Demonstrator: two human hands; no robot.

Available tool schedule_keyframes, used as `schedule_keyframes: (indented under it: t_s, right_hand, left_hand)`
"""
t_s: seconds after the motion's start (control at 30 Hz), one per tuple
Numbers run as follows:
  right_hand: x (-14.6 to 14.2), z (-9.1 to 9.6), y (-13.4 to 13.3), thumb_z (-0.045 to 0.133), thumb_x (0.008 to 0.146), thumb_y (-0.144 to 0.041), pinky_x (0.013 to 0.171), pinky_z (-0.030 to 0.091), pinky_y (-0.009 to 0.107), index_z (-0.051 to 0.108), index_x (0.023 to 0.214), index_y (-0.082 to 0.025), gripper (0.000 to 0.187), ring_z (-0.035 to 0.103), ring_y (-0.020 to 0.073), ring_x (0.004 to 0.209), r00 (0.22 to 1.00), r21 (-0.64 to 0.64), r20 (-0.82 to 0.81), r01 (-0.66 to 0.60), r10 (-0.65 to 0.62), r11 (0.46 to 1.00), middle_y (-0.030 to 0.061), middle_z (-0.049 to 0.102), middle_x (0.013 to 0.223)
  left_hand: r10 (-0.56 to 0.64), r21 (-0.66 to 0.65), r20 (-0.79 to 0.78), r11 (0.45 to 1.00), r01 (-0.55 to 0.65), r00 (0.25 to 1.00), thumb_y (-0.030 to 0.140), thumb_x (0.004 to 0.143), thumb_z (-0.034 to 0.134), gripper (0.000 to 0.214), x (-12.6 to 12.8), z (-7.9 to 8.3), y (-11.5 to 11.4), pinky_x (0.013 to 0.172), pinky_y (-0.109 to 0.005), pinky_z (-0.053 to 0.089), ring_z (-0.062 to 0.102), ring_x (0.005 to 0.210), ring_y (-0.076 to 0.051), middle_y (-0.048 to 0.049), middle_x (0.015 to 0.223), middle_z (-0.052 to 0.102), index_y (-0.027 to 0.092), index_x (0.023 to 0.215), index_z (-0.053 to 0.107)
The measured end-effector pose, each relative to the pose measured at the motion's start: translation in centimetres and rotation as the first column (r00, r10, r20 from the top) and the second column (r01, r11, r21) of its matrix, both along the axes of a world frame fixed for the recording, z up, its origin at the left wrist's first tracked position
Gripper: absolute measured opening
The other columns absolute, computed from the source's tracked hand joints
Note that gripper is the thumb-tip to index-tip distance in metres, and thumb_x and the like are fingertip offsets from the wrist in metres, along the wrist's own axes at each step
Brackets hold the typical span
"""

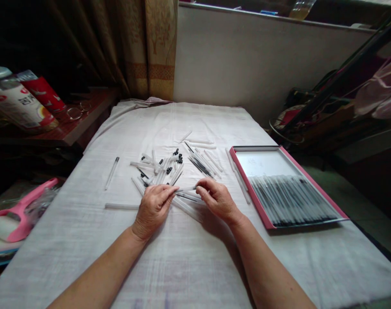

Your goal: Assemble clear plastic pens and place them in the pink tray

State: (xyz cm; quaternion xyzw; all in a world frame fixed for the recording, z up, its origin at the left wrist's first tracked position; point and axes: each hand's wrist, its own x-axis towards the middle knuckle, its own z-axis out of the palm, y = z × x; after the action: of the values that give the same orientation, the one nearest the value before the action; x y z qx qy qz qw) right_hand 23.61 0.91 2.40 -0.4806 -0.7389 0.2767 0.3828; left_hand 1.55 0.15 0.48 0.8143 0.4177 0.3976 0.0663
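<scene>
A slim translucent pen (186, 189) spans the gap between my two hands. My left hand (154, 208) pinches its left end between thumb and fingers. At its right end, the fingertips of my right hand (217, 199) are closed on a dark tip. Beyond my hands lie loose clear pen barrels (163, 167), a cluster of small black caps (179, 158) and a row of thin dark refills (199, 165). Some pieces lie partly hidden under my hands. One capped pen (112, 174) lies apart at the left, and a frosted tube (121, 206) lies beside my left hand.
A pink-edged box (256, 193) at the right holds many pens in a layer. A pale cloth (182, 266) covers the work surface. At far left are a pink tape dispenser (25, 210), a jar (22, 105) and glasses (75, 113). A wall (234, 60) stands behind.
</scene>
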Motion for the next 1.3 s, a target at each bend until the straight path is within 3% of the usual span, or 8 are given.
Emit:
schedule_keyframes:
  t_s: [0.23, 0.5, 0.73, 0.83, 0.93, 1.0, 1.17, 1.3]
  right_hand:
    - [0.0, -0.1, -0.2, 0.053, 0.088, -0.028, 0.059, 0.039, 0.023, 0.06, 0.093, -0.02, 0.012, 0.053, 0.0117, 0.06, 1.0, -0.009, 0.024, 0.004, -0.003, 1.0, -0.0007, 0.061, 0.07]
    - [-0.5, -0.2, -0.2, 0.047, 0.091, -0.032, 0.063, 0.039, 0.024, 0.056, 0.071, -0.02, 0.025, 0.054, 0.0122, 0.062, 1.0, -0.025, 0.012, 0.021, -0.021, 0.999, -0.0005, 0.059, 0.065]
    - [-1.1, -0.4, -0.3, 0.046, 0.091, -0.039, 0.055, 0.038, 0.023, 0.049, 0.06, -0.021, 0.036, 0.047, 0.0103, 0.051, 0.984, -0.201, -0.174, -0.001, -0.035, 0.98, -0.003, 0.051, 0.053]
    - [-0.9, -0.5, 0.0, 0.049, 0.089, -0.045, 0.052, 0.038, 0.023, 0.051, 0.061, -0.021, 0.037, 0.046, 0.0101, 0.049, 0.96, -0.237, -0.254, 0.056, -0.118, 0.97, -0.0026, 0.052, 0.055]
    - [-0.6, -0.4, 0.3, 0.05, 0.087, -0.053, 0.051, 0.039, 0.023, 0.051, 0.063, -0.021, 0.04, 0.047, 0.0097, 0.048, 0.898, -0.251, -0.361, 0.167, -0.252, 0.953, -0.0024, 0.053, 0.056]
    - [-0.7, -0.4, 0.3, 0.05, 0.087, -0.055, 0.051, 0.04, 0.023, 0.051, 0.064, -0.02, 0.041, 0.047, 0.0095, 0.048, 0.872, -0.254, -0.413, 0.167, -0.263, 0.953, -0.0022, 0.053, 0.058]
    - [-2.0, -0.7, -0.4, 0.048, 0.091, -0.045, 0.054, 0.04, 0.023, 0.055, 0.067, -0.02, 0.035, 0.05, 0.0103, 0.053, 0.937, -0.199, -0.33, 0.048, -0.113, 0.979, -0.0009, 0.056, 0.062]
    - [-2.7, -0.9, -0.9, 0.047, 0.092, -0.033, 0.062, 0.041, 0.024, 0.058, 0.068, -0.02, 0.03, 0.055, 0.0124, 0.062, 0.995, -0.095, -0.092, -0.039, 0.03, 0.995, 0.0004, 0.06, 0.065]
  left_hand:
    - [0.003, 0.002, 0.004, 1.0, -0.003, 1.0, 0.018, 0.093, 0.054, 0.024, 0.0, -0.1, 0.0, 0.083, -0.033, 0.045, 0.064, 0.09, -0.018, -0.0047, 0.094, 0.071, 0.021, 0.113, 0.067]
    - [-0.009, 0.013, 0.021, 1.0, 0.008, 1.0, 0.018, 0.093, 0.055, 0.025, -0.2, -0.1, 0.1, 0.083, -0.033, 0.045, 0.065, 0.089, -0.018, -0.0043, 0.094, 0.072, 0.023, 0.113, 0.068]
    - [0.011, 0.081, 0.017, 0.997, -0.012, 1.0, 0.02, 0.092, 0.057, 0.022, -0.3, 0.2, 0.1, 0.088, -0.036, 0.045, 0.067, 0.087, -0.017, -0.002, 0.093, 0.074, 0.027, 0.11, 0.069]
    - [0.1, 0.078, 0.069, 0.991, -0.105, 0.993, 0.026, 0.09, 0.061, 0.03, -0.3, 0.0, 0.2, 0.096, -0.039, 0.045, 0.065, 0.101, -0.02, -0.0056, 0.109, 0.071, 0.027, 0.12, 0.064]
    - [0.222, -0.017, 0.225, 0.974, -0.224, 0.949, 0.034, 0.088, 0.064, 0.05, -0.4, -0.3, 0.4, 0.095, -0.039, 0.049, 0.059, 0.114, -0.024, -0.0129, 0.13, 0.059, 0.022, 0.135, 0.052]
    - [0.249, -0.138, 0.313, 0.967, -0.215, 0.917, 0.039, 0.088, 0.062, 0.049, -0.4, -0.5, 0.5, 0.087, -0.035, 0.053, 0.062, 0.109, -0.023, -0.0134, 0.127, 0.061, 0.019, 0.132, 0.054]
    - [0.212, -0.406, 0.476, 0.914, 0.0, 0.853, 0.047, 0.089, 0.058, 0.035, 0.0, 0.2, -0.1, 0.088, -0.035, 0.053, 0.066, 0.101, -0.023, -0.0102, 0.108, 0.072, 0.017, 0.101, 0.071]
    - [0.308, -0.557, 0.676, 0.808, 0.19, 0.669, 0.056, 0.083, 0.062, 0.043, 0.6, 0.9, -0.5, 0.071, -0.029, 0.056, 0.068, 0.087, -0.02, -0.0098, 0.102, 0.073, 0.016, 0.097, 0.07]
